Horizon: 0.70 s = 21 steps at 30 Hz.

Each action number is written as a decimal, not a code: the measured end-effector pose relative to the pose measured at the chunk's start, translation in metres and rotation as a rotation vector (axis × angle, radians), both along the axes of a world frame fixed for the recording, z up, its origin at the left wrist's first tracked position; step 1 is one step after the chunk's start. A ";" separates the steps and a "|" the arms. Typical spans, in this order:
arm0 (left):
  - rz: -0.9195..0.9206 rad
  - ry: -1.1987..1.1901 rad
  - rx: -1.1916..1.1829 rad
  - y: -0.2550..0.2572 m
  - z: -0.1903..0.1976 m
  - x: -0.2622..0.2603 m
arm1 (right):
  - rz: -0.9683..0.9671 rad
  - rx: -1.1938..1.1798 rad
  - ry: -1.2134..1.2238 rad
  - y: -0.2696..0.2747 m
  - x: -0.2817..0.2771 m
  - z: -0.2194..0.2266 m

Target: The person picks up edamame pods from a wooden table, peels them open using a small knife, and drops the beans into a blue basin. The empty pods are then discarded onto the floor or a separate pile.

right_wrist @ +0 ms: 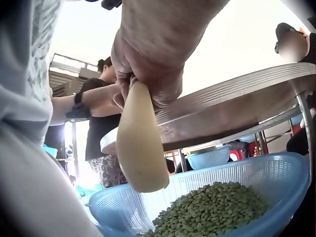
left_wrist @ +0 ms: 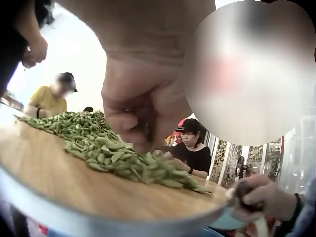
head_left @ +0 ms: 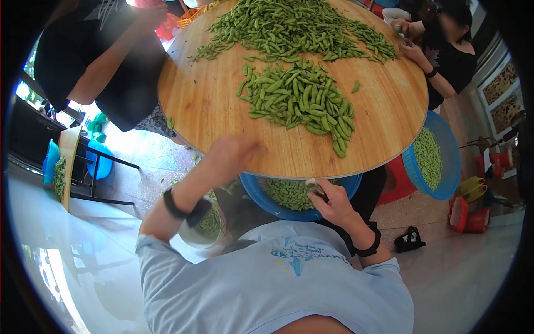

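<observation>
Your left hand (head_left: 236,151) is blurred at the table (head_left: 222,106) edge beside the edamame pile (head_left: 297,100); grip unreadable. Your right hand (head_left: 331,200) clenches a pale, partly hidden tool (right_wrist: 140,148) over the blue colander (right_wrist: 276,173).

- Green soybean pods (head_left: 297,97): loose heap, mid-worktop toward near edge.
- Cream handled tool (right_wrist: 140,148): gripped at worktop's near edge, hanging downward.
- Blue basket (right_wrist: 276,173): shelled beans, below near edge.
</observation>
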<state>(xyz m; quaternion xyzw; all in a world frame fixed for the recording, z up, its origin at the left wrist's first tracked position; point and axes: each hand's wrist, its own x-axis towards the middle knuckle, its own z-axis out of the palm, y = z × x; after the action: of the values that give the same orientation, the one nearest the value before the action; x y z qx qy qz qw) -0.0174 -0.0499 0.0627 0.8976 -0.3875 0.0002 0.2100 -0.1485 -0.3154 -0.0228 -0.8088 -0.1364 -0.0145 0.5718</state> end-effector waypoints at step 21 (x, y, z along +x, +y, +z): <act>0.228 0.965 -0.868 -0.065 -0.016 0.001 | 0.075 0.485 0.318 0.005 0.007 0.020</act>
<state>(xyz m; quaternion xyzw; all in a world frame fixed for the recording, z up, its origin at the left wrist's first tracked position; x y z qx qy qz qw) -0.0168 -0.1145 0.0464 0.6661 -0.1172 -0.2237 0.7018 -0.1420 -0.3099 -0.0033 -0.6351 -0.0674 0.1015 0.7627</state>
